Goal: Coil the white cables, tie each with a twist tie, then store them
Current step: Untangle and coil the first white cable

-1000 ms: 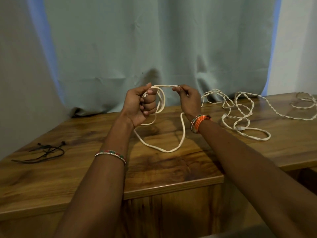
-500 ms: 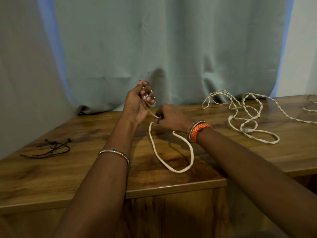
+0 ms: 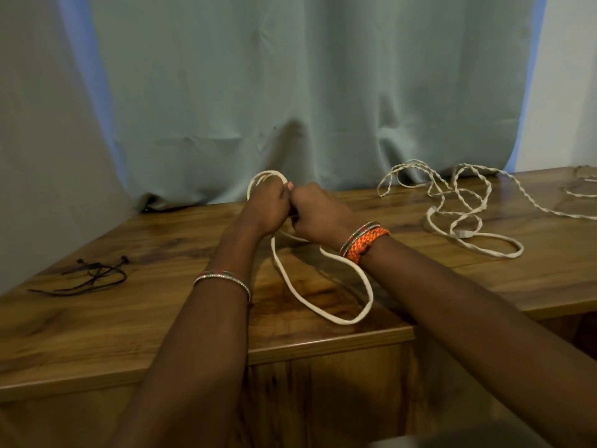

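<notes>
1. The left hand (image 3: 266, 206) is raised just above the table with its fingers curled round a small bundle of loops of the white cable (image 3: 323, 305); the loops arch out above the knuckles.
2. The right hand (image 3: 318, 216) is pressed against the left one, knuckle to knuckle, its fingers closed on the same cable where it leaves the coil.
3. Below the two hands, the slack of this cable hangs down and lies on the wood as one long loop reaching toward the front edge of the table, between the forearms.
4. The left wrist wears a thin beaded bangle (image 3: 223, 279); the right wrist wears an orange braided band (image 3: 368, 242) beside a similar beaded bangle.
5. A second white cable (image 3: 465, 218), twisted along its length, lies uncoiled in loose tangled loops on the right part of the table, well apart from the hands, and trails off toward the right edge of the view.
6. On the left part of the table, well apart from the hands, lies a small heap of thin black ties (image 3: 93, 274).
7. The table (image 3: 135, 328) is glossy brown wood with strong grain and a cabinet front beneath it.
8. Behind it hangs a pale grey-green curtain (image 3: 290, 92), its hem resting at the back edge of the table; pale wall shows at both sides.
9. No writing or brand mark can be read anywhere.
</notes>
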